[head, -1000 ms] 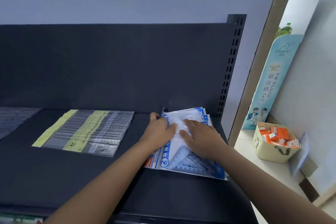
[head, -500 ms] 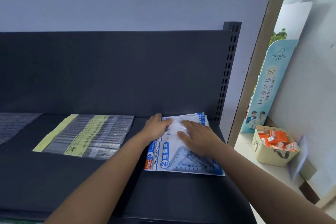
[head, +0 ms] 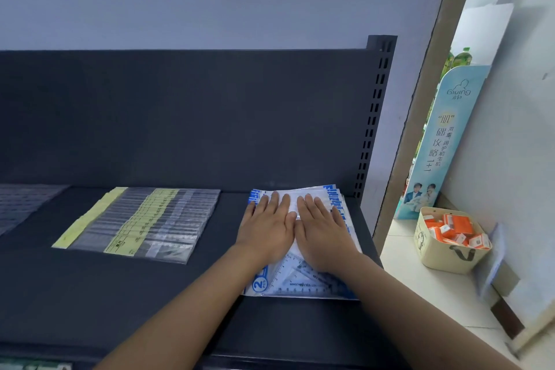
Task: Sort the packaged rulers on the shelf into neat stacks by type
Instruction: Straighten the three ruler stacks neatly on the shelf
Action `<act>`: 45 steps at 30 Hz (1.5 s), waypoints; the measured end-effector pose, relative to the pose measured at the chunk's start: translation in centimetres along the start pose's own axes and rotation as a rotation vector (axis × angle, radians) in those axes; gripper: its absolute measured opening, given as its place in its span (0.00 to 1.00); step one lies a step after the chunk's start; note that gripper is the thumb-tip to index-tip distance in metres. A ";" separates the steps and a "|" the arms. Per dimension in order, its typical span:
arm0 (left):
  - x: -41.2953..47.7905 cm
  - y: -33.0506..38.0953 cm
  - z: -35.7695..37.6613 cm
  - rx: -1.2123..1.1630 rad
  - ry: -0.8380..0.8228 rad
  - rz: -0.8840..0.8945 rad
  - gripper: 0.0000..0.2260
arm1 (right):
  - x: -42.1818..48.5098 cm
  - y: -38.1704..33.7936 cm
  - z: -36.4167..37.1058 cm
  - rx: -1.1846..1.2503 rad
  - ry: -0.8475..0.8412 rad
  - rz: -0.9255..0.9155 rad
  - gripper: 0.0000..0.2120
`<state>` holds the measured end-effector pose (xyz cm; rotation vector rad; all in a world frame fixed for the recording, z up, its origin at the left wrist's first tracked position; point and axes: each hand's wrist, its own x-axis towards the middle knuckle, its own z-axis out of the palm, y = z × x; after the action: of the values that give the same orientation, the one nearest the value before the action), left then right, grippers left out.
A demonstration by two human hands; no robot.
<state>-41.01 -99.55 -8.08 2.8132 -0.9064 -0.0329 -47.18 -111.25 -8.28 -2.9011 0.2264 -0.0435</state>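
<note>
Blue-and-white plastic packs of set squares [head: 300,285] lie in one stack on the dark shelf [head: 120,294], just left of the slotted upright [head: 374,117] and reaching back nearly to its foot. Top pack shows a clear triangle and a round "2 PCS" mark at its near edge. Edges of lower packs fan out slightly on the side toward the upright; stack not fully squared.

Left hand [head: 265,231]: palm down on the stack, fingers straight and a little spread, on the half farther from the upright. Nothing gripped. Right hand [head: 322,234]: same posture, flat, fingers straight, on the half nearer the upright. Thumbs meet or nearly meet at mid-stack. Both hands press down; neither curls round a pack.

Farther left of the upright, apart from the stack: a row of straight rulers in clear sleeves [head: 144,219], overlapped like shingles, yellow labels showing. Farthest from the upright, at the frame edge, another overlapped row of clear sleeves [head: 21,204], contents too dim to read.

Right of the upright, past a wall edge, on a pale counter [head: 420,288]: cream basket [head: 441,261] holding small orange boxes [head: 456,227]. Behind it a tall light-blue display card [head: 444,141] stands upright, printed "Giving". Green bottle tops [head: 461,57] show above the card.
</note>
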 end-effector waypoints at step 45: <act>-6.7 -4.9 -2.8 -0.088 -0.281 0.113 0.49 | -6.2 0.2 -0.1 -0.056 -0.082 0.036 0.29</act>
<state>-43.42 -91.26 -6.48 2.7137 -1.0918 -0.4509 -53.36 -110.46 -8.30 -2.9458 0.2699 0.0892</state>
